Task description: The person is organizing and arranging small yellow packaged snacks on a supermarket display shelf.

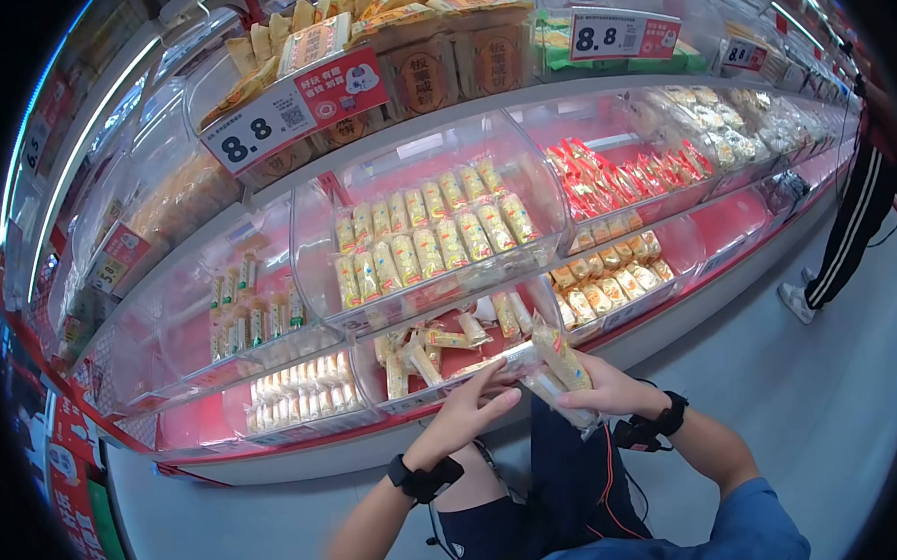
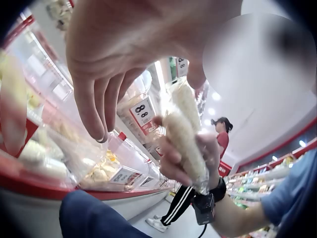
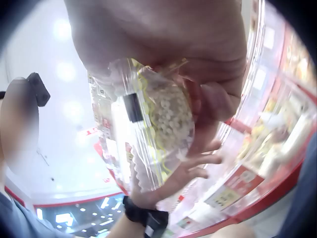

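Note:
My right hand (image 1: 613,385) grips two clear-wrapped puffed-grain snack rolls (image 1: 564,359) over my lap, in front of the lower shelf. In the left wrist view they show as pale, thick rolls (image 2: 184,144) in crinkled film, with fingers curled round them. Up close in the right wrist view, puffed grains (image 3: 171,114) show through a wrapper with a yellow-green wavy edge and a black patch. My left hand (image 1: 469,411) holds nothing, its fingers extended beside the rolls at the front of a lower bin (image 1: 399,406). Loosely scattered wrapped rolls (image 1: 420,361) lie in that bin.
Above, a clear bin holds neat rows of similar wrapped rolls (image 1: 422,253). Red-wrapped snacks (image 1: 619,172) and orange-topped cakes (image 1: 614,288) fill bins to the right. White-wrapped rolls (image 1: 301,392) lie left. A price sign (image 1: 291,107) hangs above. A person in striped trousers (image 1: 846,223) stands right.

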The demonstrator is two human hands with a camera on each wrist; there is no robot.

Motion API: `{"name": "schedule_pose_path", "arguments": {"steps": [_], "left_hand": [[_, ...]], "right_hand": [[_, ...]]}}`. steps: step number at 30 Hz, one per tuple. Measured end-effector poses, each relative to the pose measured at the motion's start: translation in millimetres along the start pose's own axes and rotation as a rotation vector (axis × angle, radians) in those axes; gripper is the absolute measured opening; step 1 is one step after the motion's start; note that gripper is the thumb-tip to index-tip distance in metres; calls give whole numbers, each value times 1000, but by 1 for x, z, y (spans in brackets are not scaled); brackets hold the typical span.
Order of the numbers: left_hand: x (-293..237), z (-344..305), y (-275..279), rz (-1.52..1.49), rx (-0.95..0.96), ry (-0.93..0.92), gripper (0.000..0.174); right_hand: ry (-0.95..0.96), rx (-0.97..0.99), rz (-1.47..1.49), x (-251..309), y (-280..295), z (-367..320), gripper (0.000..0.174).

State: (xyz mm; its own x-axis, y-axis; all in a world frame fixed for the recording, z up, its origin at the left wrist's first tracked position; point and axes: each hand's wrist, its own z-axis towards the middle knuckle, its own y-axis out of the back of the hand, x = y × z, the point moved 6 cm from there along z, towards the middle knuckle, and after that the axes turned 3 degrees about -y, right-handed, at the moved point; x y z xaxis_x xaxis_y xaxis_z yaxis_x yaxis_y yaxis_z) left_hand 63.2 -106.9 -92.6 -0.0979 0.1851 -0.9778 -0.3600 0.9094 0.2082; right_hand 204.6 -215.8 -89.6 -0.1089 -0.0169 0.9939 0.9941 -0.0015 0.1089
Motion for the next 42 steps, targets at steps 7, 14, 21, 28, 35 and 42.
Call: {"name": "schedule_pose_path", "arguments": {"steps": [7, 14, 21, 28, 35, 42], "left_hand": [[15, -20, -3, -137, -190, -93, 52], [-27, -29, 9, -160, -412, -254, 27], [-36, -39, 32, 106, -607, -395, 39], [-68, -42, 27, 553, -708, -581, 44], [-67, -38, 7, 772, -611, -670, 47], [-71, -40, -2, 872, -437, -722, 57]], "right_hand": [[179, -44, 296, 19, -49, 36, 57], [186, -179, 101, 23, -51, 32, 53], [106, -371, 143, 9, -27, 15, 40], [112, -450, 322, 14, -22, 1, 32], [228, -515, 254, 48, -28, 16, 18], [291, -576, 188, 44, -16, 12, 18]]}}
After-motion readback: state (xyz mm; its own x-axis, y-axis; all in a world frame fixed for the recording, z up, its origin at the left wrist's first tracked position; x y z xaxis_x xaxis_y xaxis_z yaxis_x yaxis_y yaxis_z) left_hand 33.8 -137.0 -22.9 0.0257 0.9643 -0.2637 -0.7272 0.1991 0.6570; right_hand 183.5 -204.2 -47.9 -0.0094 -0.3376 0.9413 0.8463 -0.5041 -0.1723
